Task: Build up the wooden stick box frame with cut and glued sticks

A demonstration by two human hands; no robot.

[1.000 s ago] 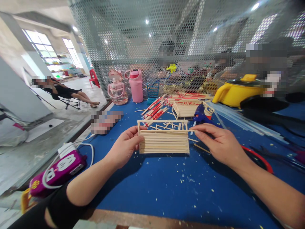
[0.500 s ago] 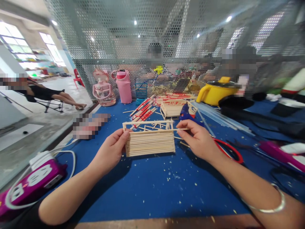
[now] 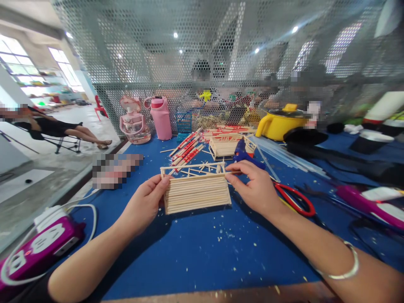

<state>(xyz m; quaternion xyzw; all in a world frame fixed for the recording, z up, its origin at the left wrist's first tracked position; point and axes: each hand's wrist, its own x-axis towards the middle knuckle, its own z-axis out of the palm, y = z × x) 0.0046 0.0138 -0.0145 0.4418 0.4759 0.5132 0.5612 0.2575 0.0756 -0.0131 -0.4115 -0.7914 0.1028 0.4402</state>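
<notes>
My left hand (image 3: 147, 202) pinches the left end of a small frame built of pale wooden sticks (image 3: 197, 194), thumb in front. Its front is a wall of stacked horizontal sticks, with an open gap under a top rail. My right hand (image 3: 255, 185) is closed in a pinch on the right end of a thin wooden stick (image 3: 210, 174), which lies along the upper edge of the stacked wall. Behind the frame are short loose sticks (image 3: 202, 169) and a blue glue gun (image 3: 243, 153). A second stick structure (image 3: 227, 147) stands farther back.
Red-wrapped stick bundles (image 3: 187, 153), a pink bottle (image 3: 161, 118), a clear pink jug (image 3: 135, 128) and a yellow pot (image 3: 280, 124) stand at the back. Red-handled pliers (image 3: 296, 200) and clear glue sticks (image 3: 290, 155) lie right. Purple power strips (image 3: 44, 240) flank both sides; a perforated metal screen (image 3: 158, 54) rises behind.
My right hand has moved left with the stick, bringing its end closer to the frame's right post. My left hand still holds the frame. The whole view has shifted slightly.
</notes>
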